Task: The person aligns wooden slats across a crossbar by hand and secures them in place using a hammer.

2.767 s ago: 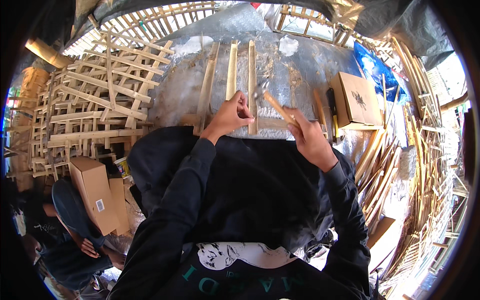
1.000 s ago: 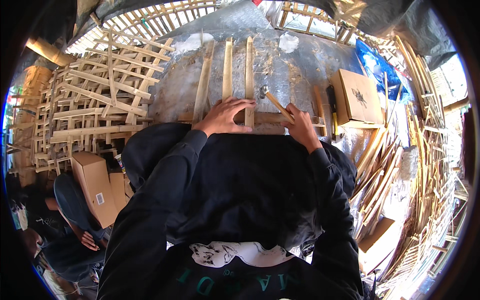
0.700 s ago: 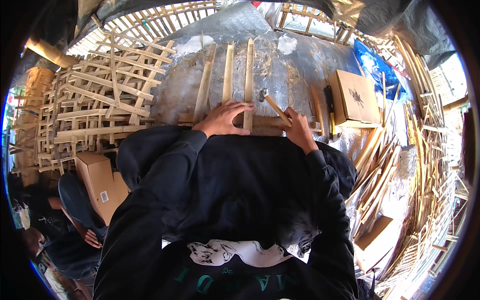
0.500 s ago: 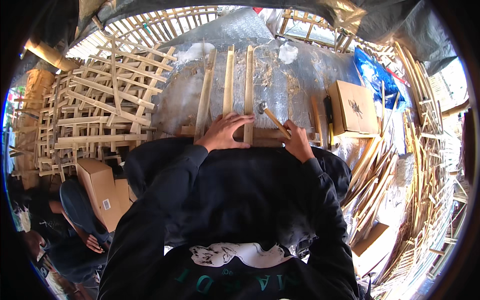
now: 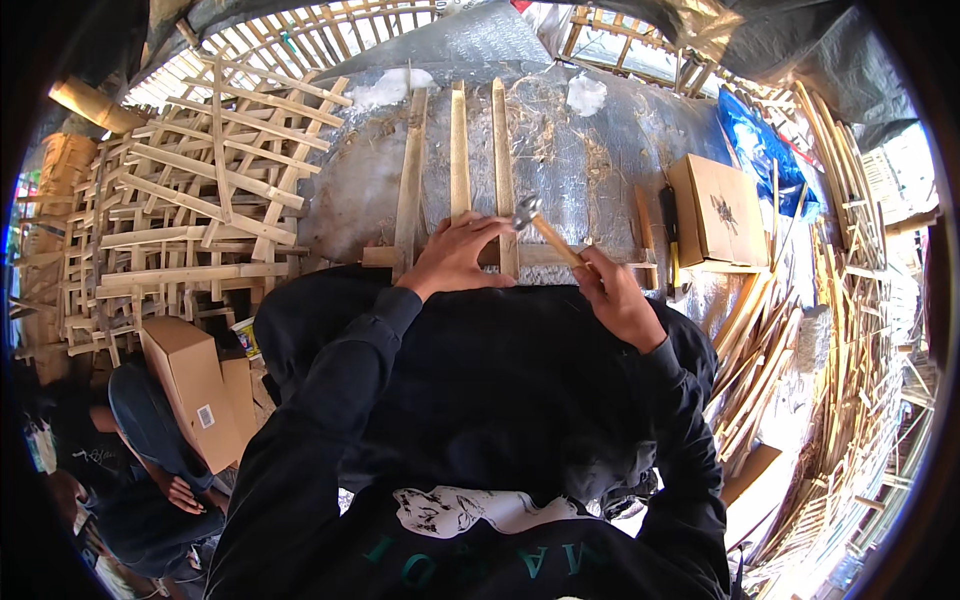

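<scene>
My right hand (image 5: 620, 303) grips a claw-type or similar hammer (image 5: 553, 240) by its wooden handle; the metal head hovers beside my left fingertips. My left hand (image 5: 458, 258) lies across the middle bamboo slat (image 5: 459, 150). Its thumb and fingers bracket the right-hand bamboo slat (image 5: 503, 150), holding it where it crosses a horizontal wooden strip (image 5: 378, 257). No nail can be made out there. A third slat (image 5: 410, 180) lies to the left, also across the strip. All three point away from me.
A bamboo lattice stack (image 5: 215, 180) stands left. On the right are a cardboard box (image 5: 715, 215), a dark-handled tool (image 5: 671, 230), a blue sheet (image 5: 755, 145) and loose bamboo strips (image 5: 755, 350). Another person's hand (image 5: 185, 494) rests at lower left, near another box (image 5: 190, 390). Silvery sheeting (image 5: 570, 150) covers the floor.
The hammer head has come a little nearer to my left fingertips. My right hand has shifted right and back toward me. My left hand keeps its place on the slats.
</scene>
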Action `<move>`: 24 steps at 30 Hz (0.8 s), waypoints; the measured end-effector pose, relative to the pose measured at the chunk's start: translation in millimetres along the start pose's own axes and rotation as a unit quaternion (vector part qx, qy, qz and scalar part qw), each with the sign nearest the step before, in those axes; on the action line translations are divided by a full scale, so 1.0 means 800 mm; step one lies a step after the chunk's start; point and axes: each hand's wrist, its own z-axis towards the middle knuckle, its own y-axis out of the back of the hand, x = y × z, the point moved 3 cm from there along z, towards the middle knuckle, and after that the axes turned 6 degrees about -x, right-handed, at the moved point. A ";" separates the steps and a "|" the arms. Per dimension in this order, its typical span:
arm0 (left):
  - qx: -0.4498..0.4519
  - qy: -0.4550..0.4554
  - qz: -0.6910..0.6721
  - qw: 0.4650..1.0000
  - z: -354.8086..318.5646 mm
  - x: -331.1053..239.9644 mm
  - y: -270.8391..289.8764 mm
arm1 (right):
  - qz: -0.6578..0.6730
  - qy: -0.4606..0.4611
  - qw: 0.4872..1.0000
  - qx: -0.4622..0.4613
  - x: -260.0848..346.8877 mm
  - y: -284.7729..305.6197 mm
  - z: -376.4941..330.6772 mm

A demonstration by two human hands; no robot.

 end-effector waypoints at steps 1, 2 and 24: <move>-0.002 0.020 0.015 1.000 -0.001 0.004 -0.003 | -0.028 0.045 0.999 0.012 0.002 -0.003 0.001; -0.004 0.040 0.030 0.999 -0.001 0.008 -0.005 | -0.028 0.045 0.998 0.014 0.003 -0.003 0.002; 0.022 0.021 -0.010 0.999 -0.002 -0.001 0.001 | -0.060 0.070 0.996 0.002 0.030 0.007 0.008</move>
